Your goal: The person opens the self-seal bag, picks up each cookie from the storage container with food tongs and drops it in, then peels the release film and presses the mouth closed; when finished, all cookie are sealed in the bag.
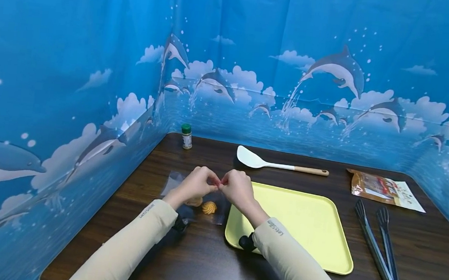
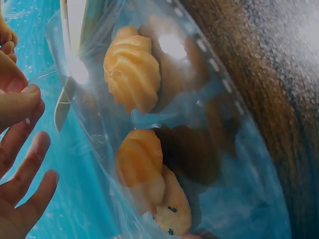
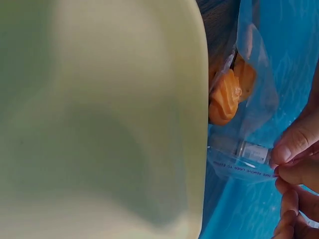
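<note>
Ahead of me, my left hand [image 1: 192,185] and right hand [image 1: 238,188] meet fingertip to fingertip, each pinching the top edge of a clear plastic bag [image 2: 249,164]. Purple print about removing a liner runs along that edge in the right wrist view. Inside the bag lie a swirled golden cookie [image 2: 132,72], a second ridged cookie [image 2: 139,159] and a pale flat cookie [image 2: 173,206] with dark specks. From the head, the left hand partly hides the bag, while one swirled cookie shows below the fingers.
A yellow tray [image 1: 297,223] lies just right of the bag, under my right forearm. Farther back are a green-capped shaker [image 1: 186,137] and a white spatula [image 1: 252,157] with a wooden handle. Metal tongs [image 1: 384,252] and a brown-and-white food packet [image 1: 384,190] lie at right.
</note>
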{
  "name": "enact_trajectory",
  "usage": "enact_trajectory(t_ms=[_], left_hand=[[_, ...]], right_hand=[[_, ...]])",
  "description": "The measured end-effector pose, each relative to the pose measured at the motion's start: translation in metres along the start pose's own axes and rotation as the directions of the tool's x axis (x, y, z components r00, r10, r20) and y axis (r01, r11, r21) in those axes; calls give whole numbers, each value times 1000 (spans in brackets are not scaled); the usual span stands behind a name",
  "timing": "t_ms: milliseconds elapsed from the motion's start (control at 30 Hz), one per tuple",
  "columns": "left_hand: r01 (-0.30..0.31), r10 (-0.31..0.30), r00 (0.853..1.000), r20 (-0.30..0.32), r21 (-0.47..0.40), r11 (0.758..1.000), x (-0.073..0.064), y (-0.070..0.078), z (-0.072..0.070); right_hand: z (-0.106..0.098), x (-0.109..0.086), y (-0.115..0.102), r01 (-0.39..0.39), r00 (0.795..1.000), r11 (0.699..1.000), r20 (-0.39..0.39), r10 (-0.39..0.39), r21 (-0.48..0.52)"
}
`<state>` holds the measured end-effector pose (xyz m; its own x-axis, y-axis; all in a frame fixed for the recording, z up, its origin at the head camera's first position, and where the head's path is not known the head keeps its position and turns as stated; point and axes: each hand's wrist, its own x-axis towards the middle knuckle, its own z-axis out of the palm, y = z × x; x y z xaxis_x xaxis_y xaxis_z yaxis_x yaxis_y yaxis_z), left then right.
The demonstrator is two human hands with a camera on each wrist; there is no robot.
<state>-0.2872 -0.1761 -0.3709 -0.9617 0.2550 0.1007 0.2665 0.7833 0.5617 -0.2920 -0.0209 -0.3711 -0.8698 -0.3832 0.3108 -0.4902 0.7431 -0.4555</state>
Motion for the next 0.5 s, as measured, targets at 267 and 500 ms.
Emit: enact_trajectory(t_ms=[267, 500], left_hand=[[-10, 10, 1000, 6, 10, 1000, -2, 0, 0], [-2, 2, 1000, -15, 8, 1000, -1, -2, 0]], right_hand=[[3, 0, 1, 64, 998, 998, -20, -63, 3], [4, -2, 9, 125, 992, 992, -25, -126, -11]])
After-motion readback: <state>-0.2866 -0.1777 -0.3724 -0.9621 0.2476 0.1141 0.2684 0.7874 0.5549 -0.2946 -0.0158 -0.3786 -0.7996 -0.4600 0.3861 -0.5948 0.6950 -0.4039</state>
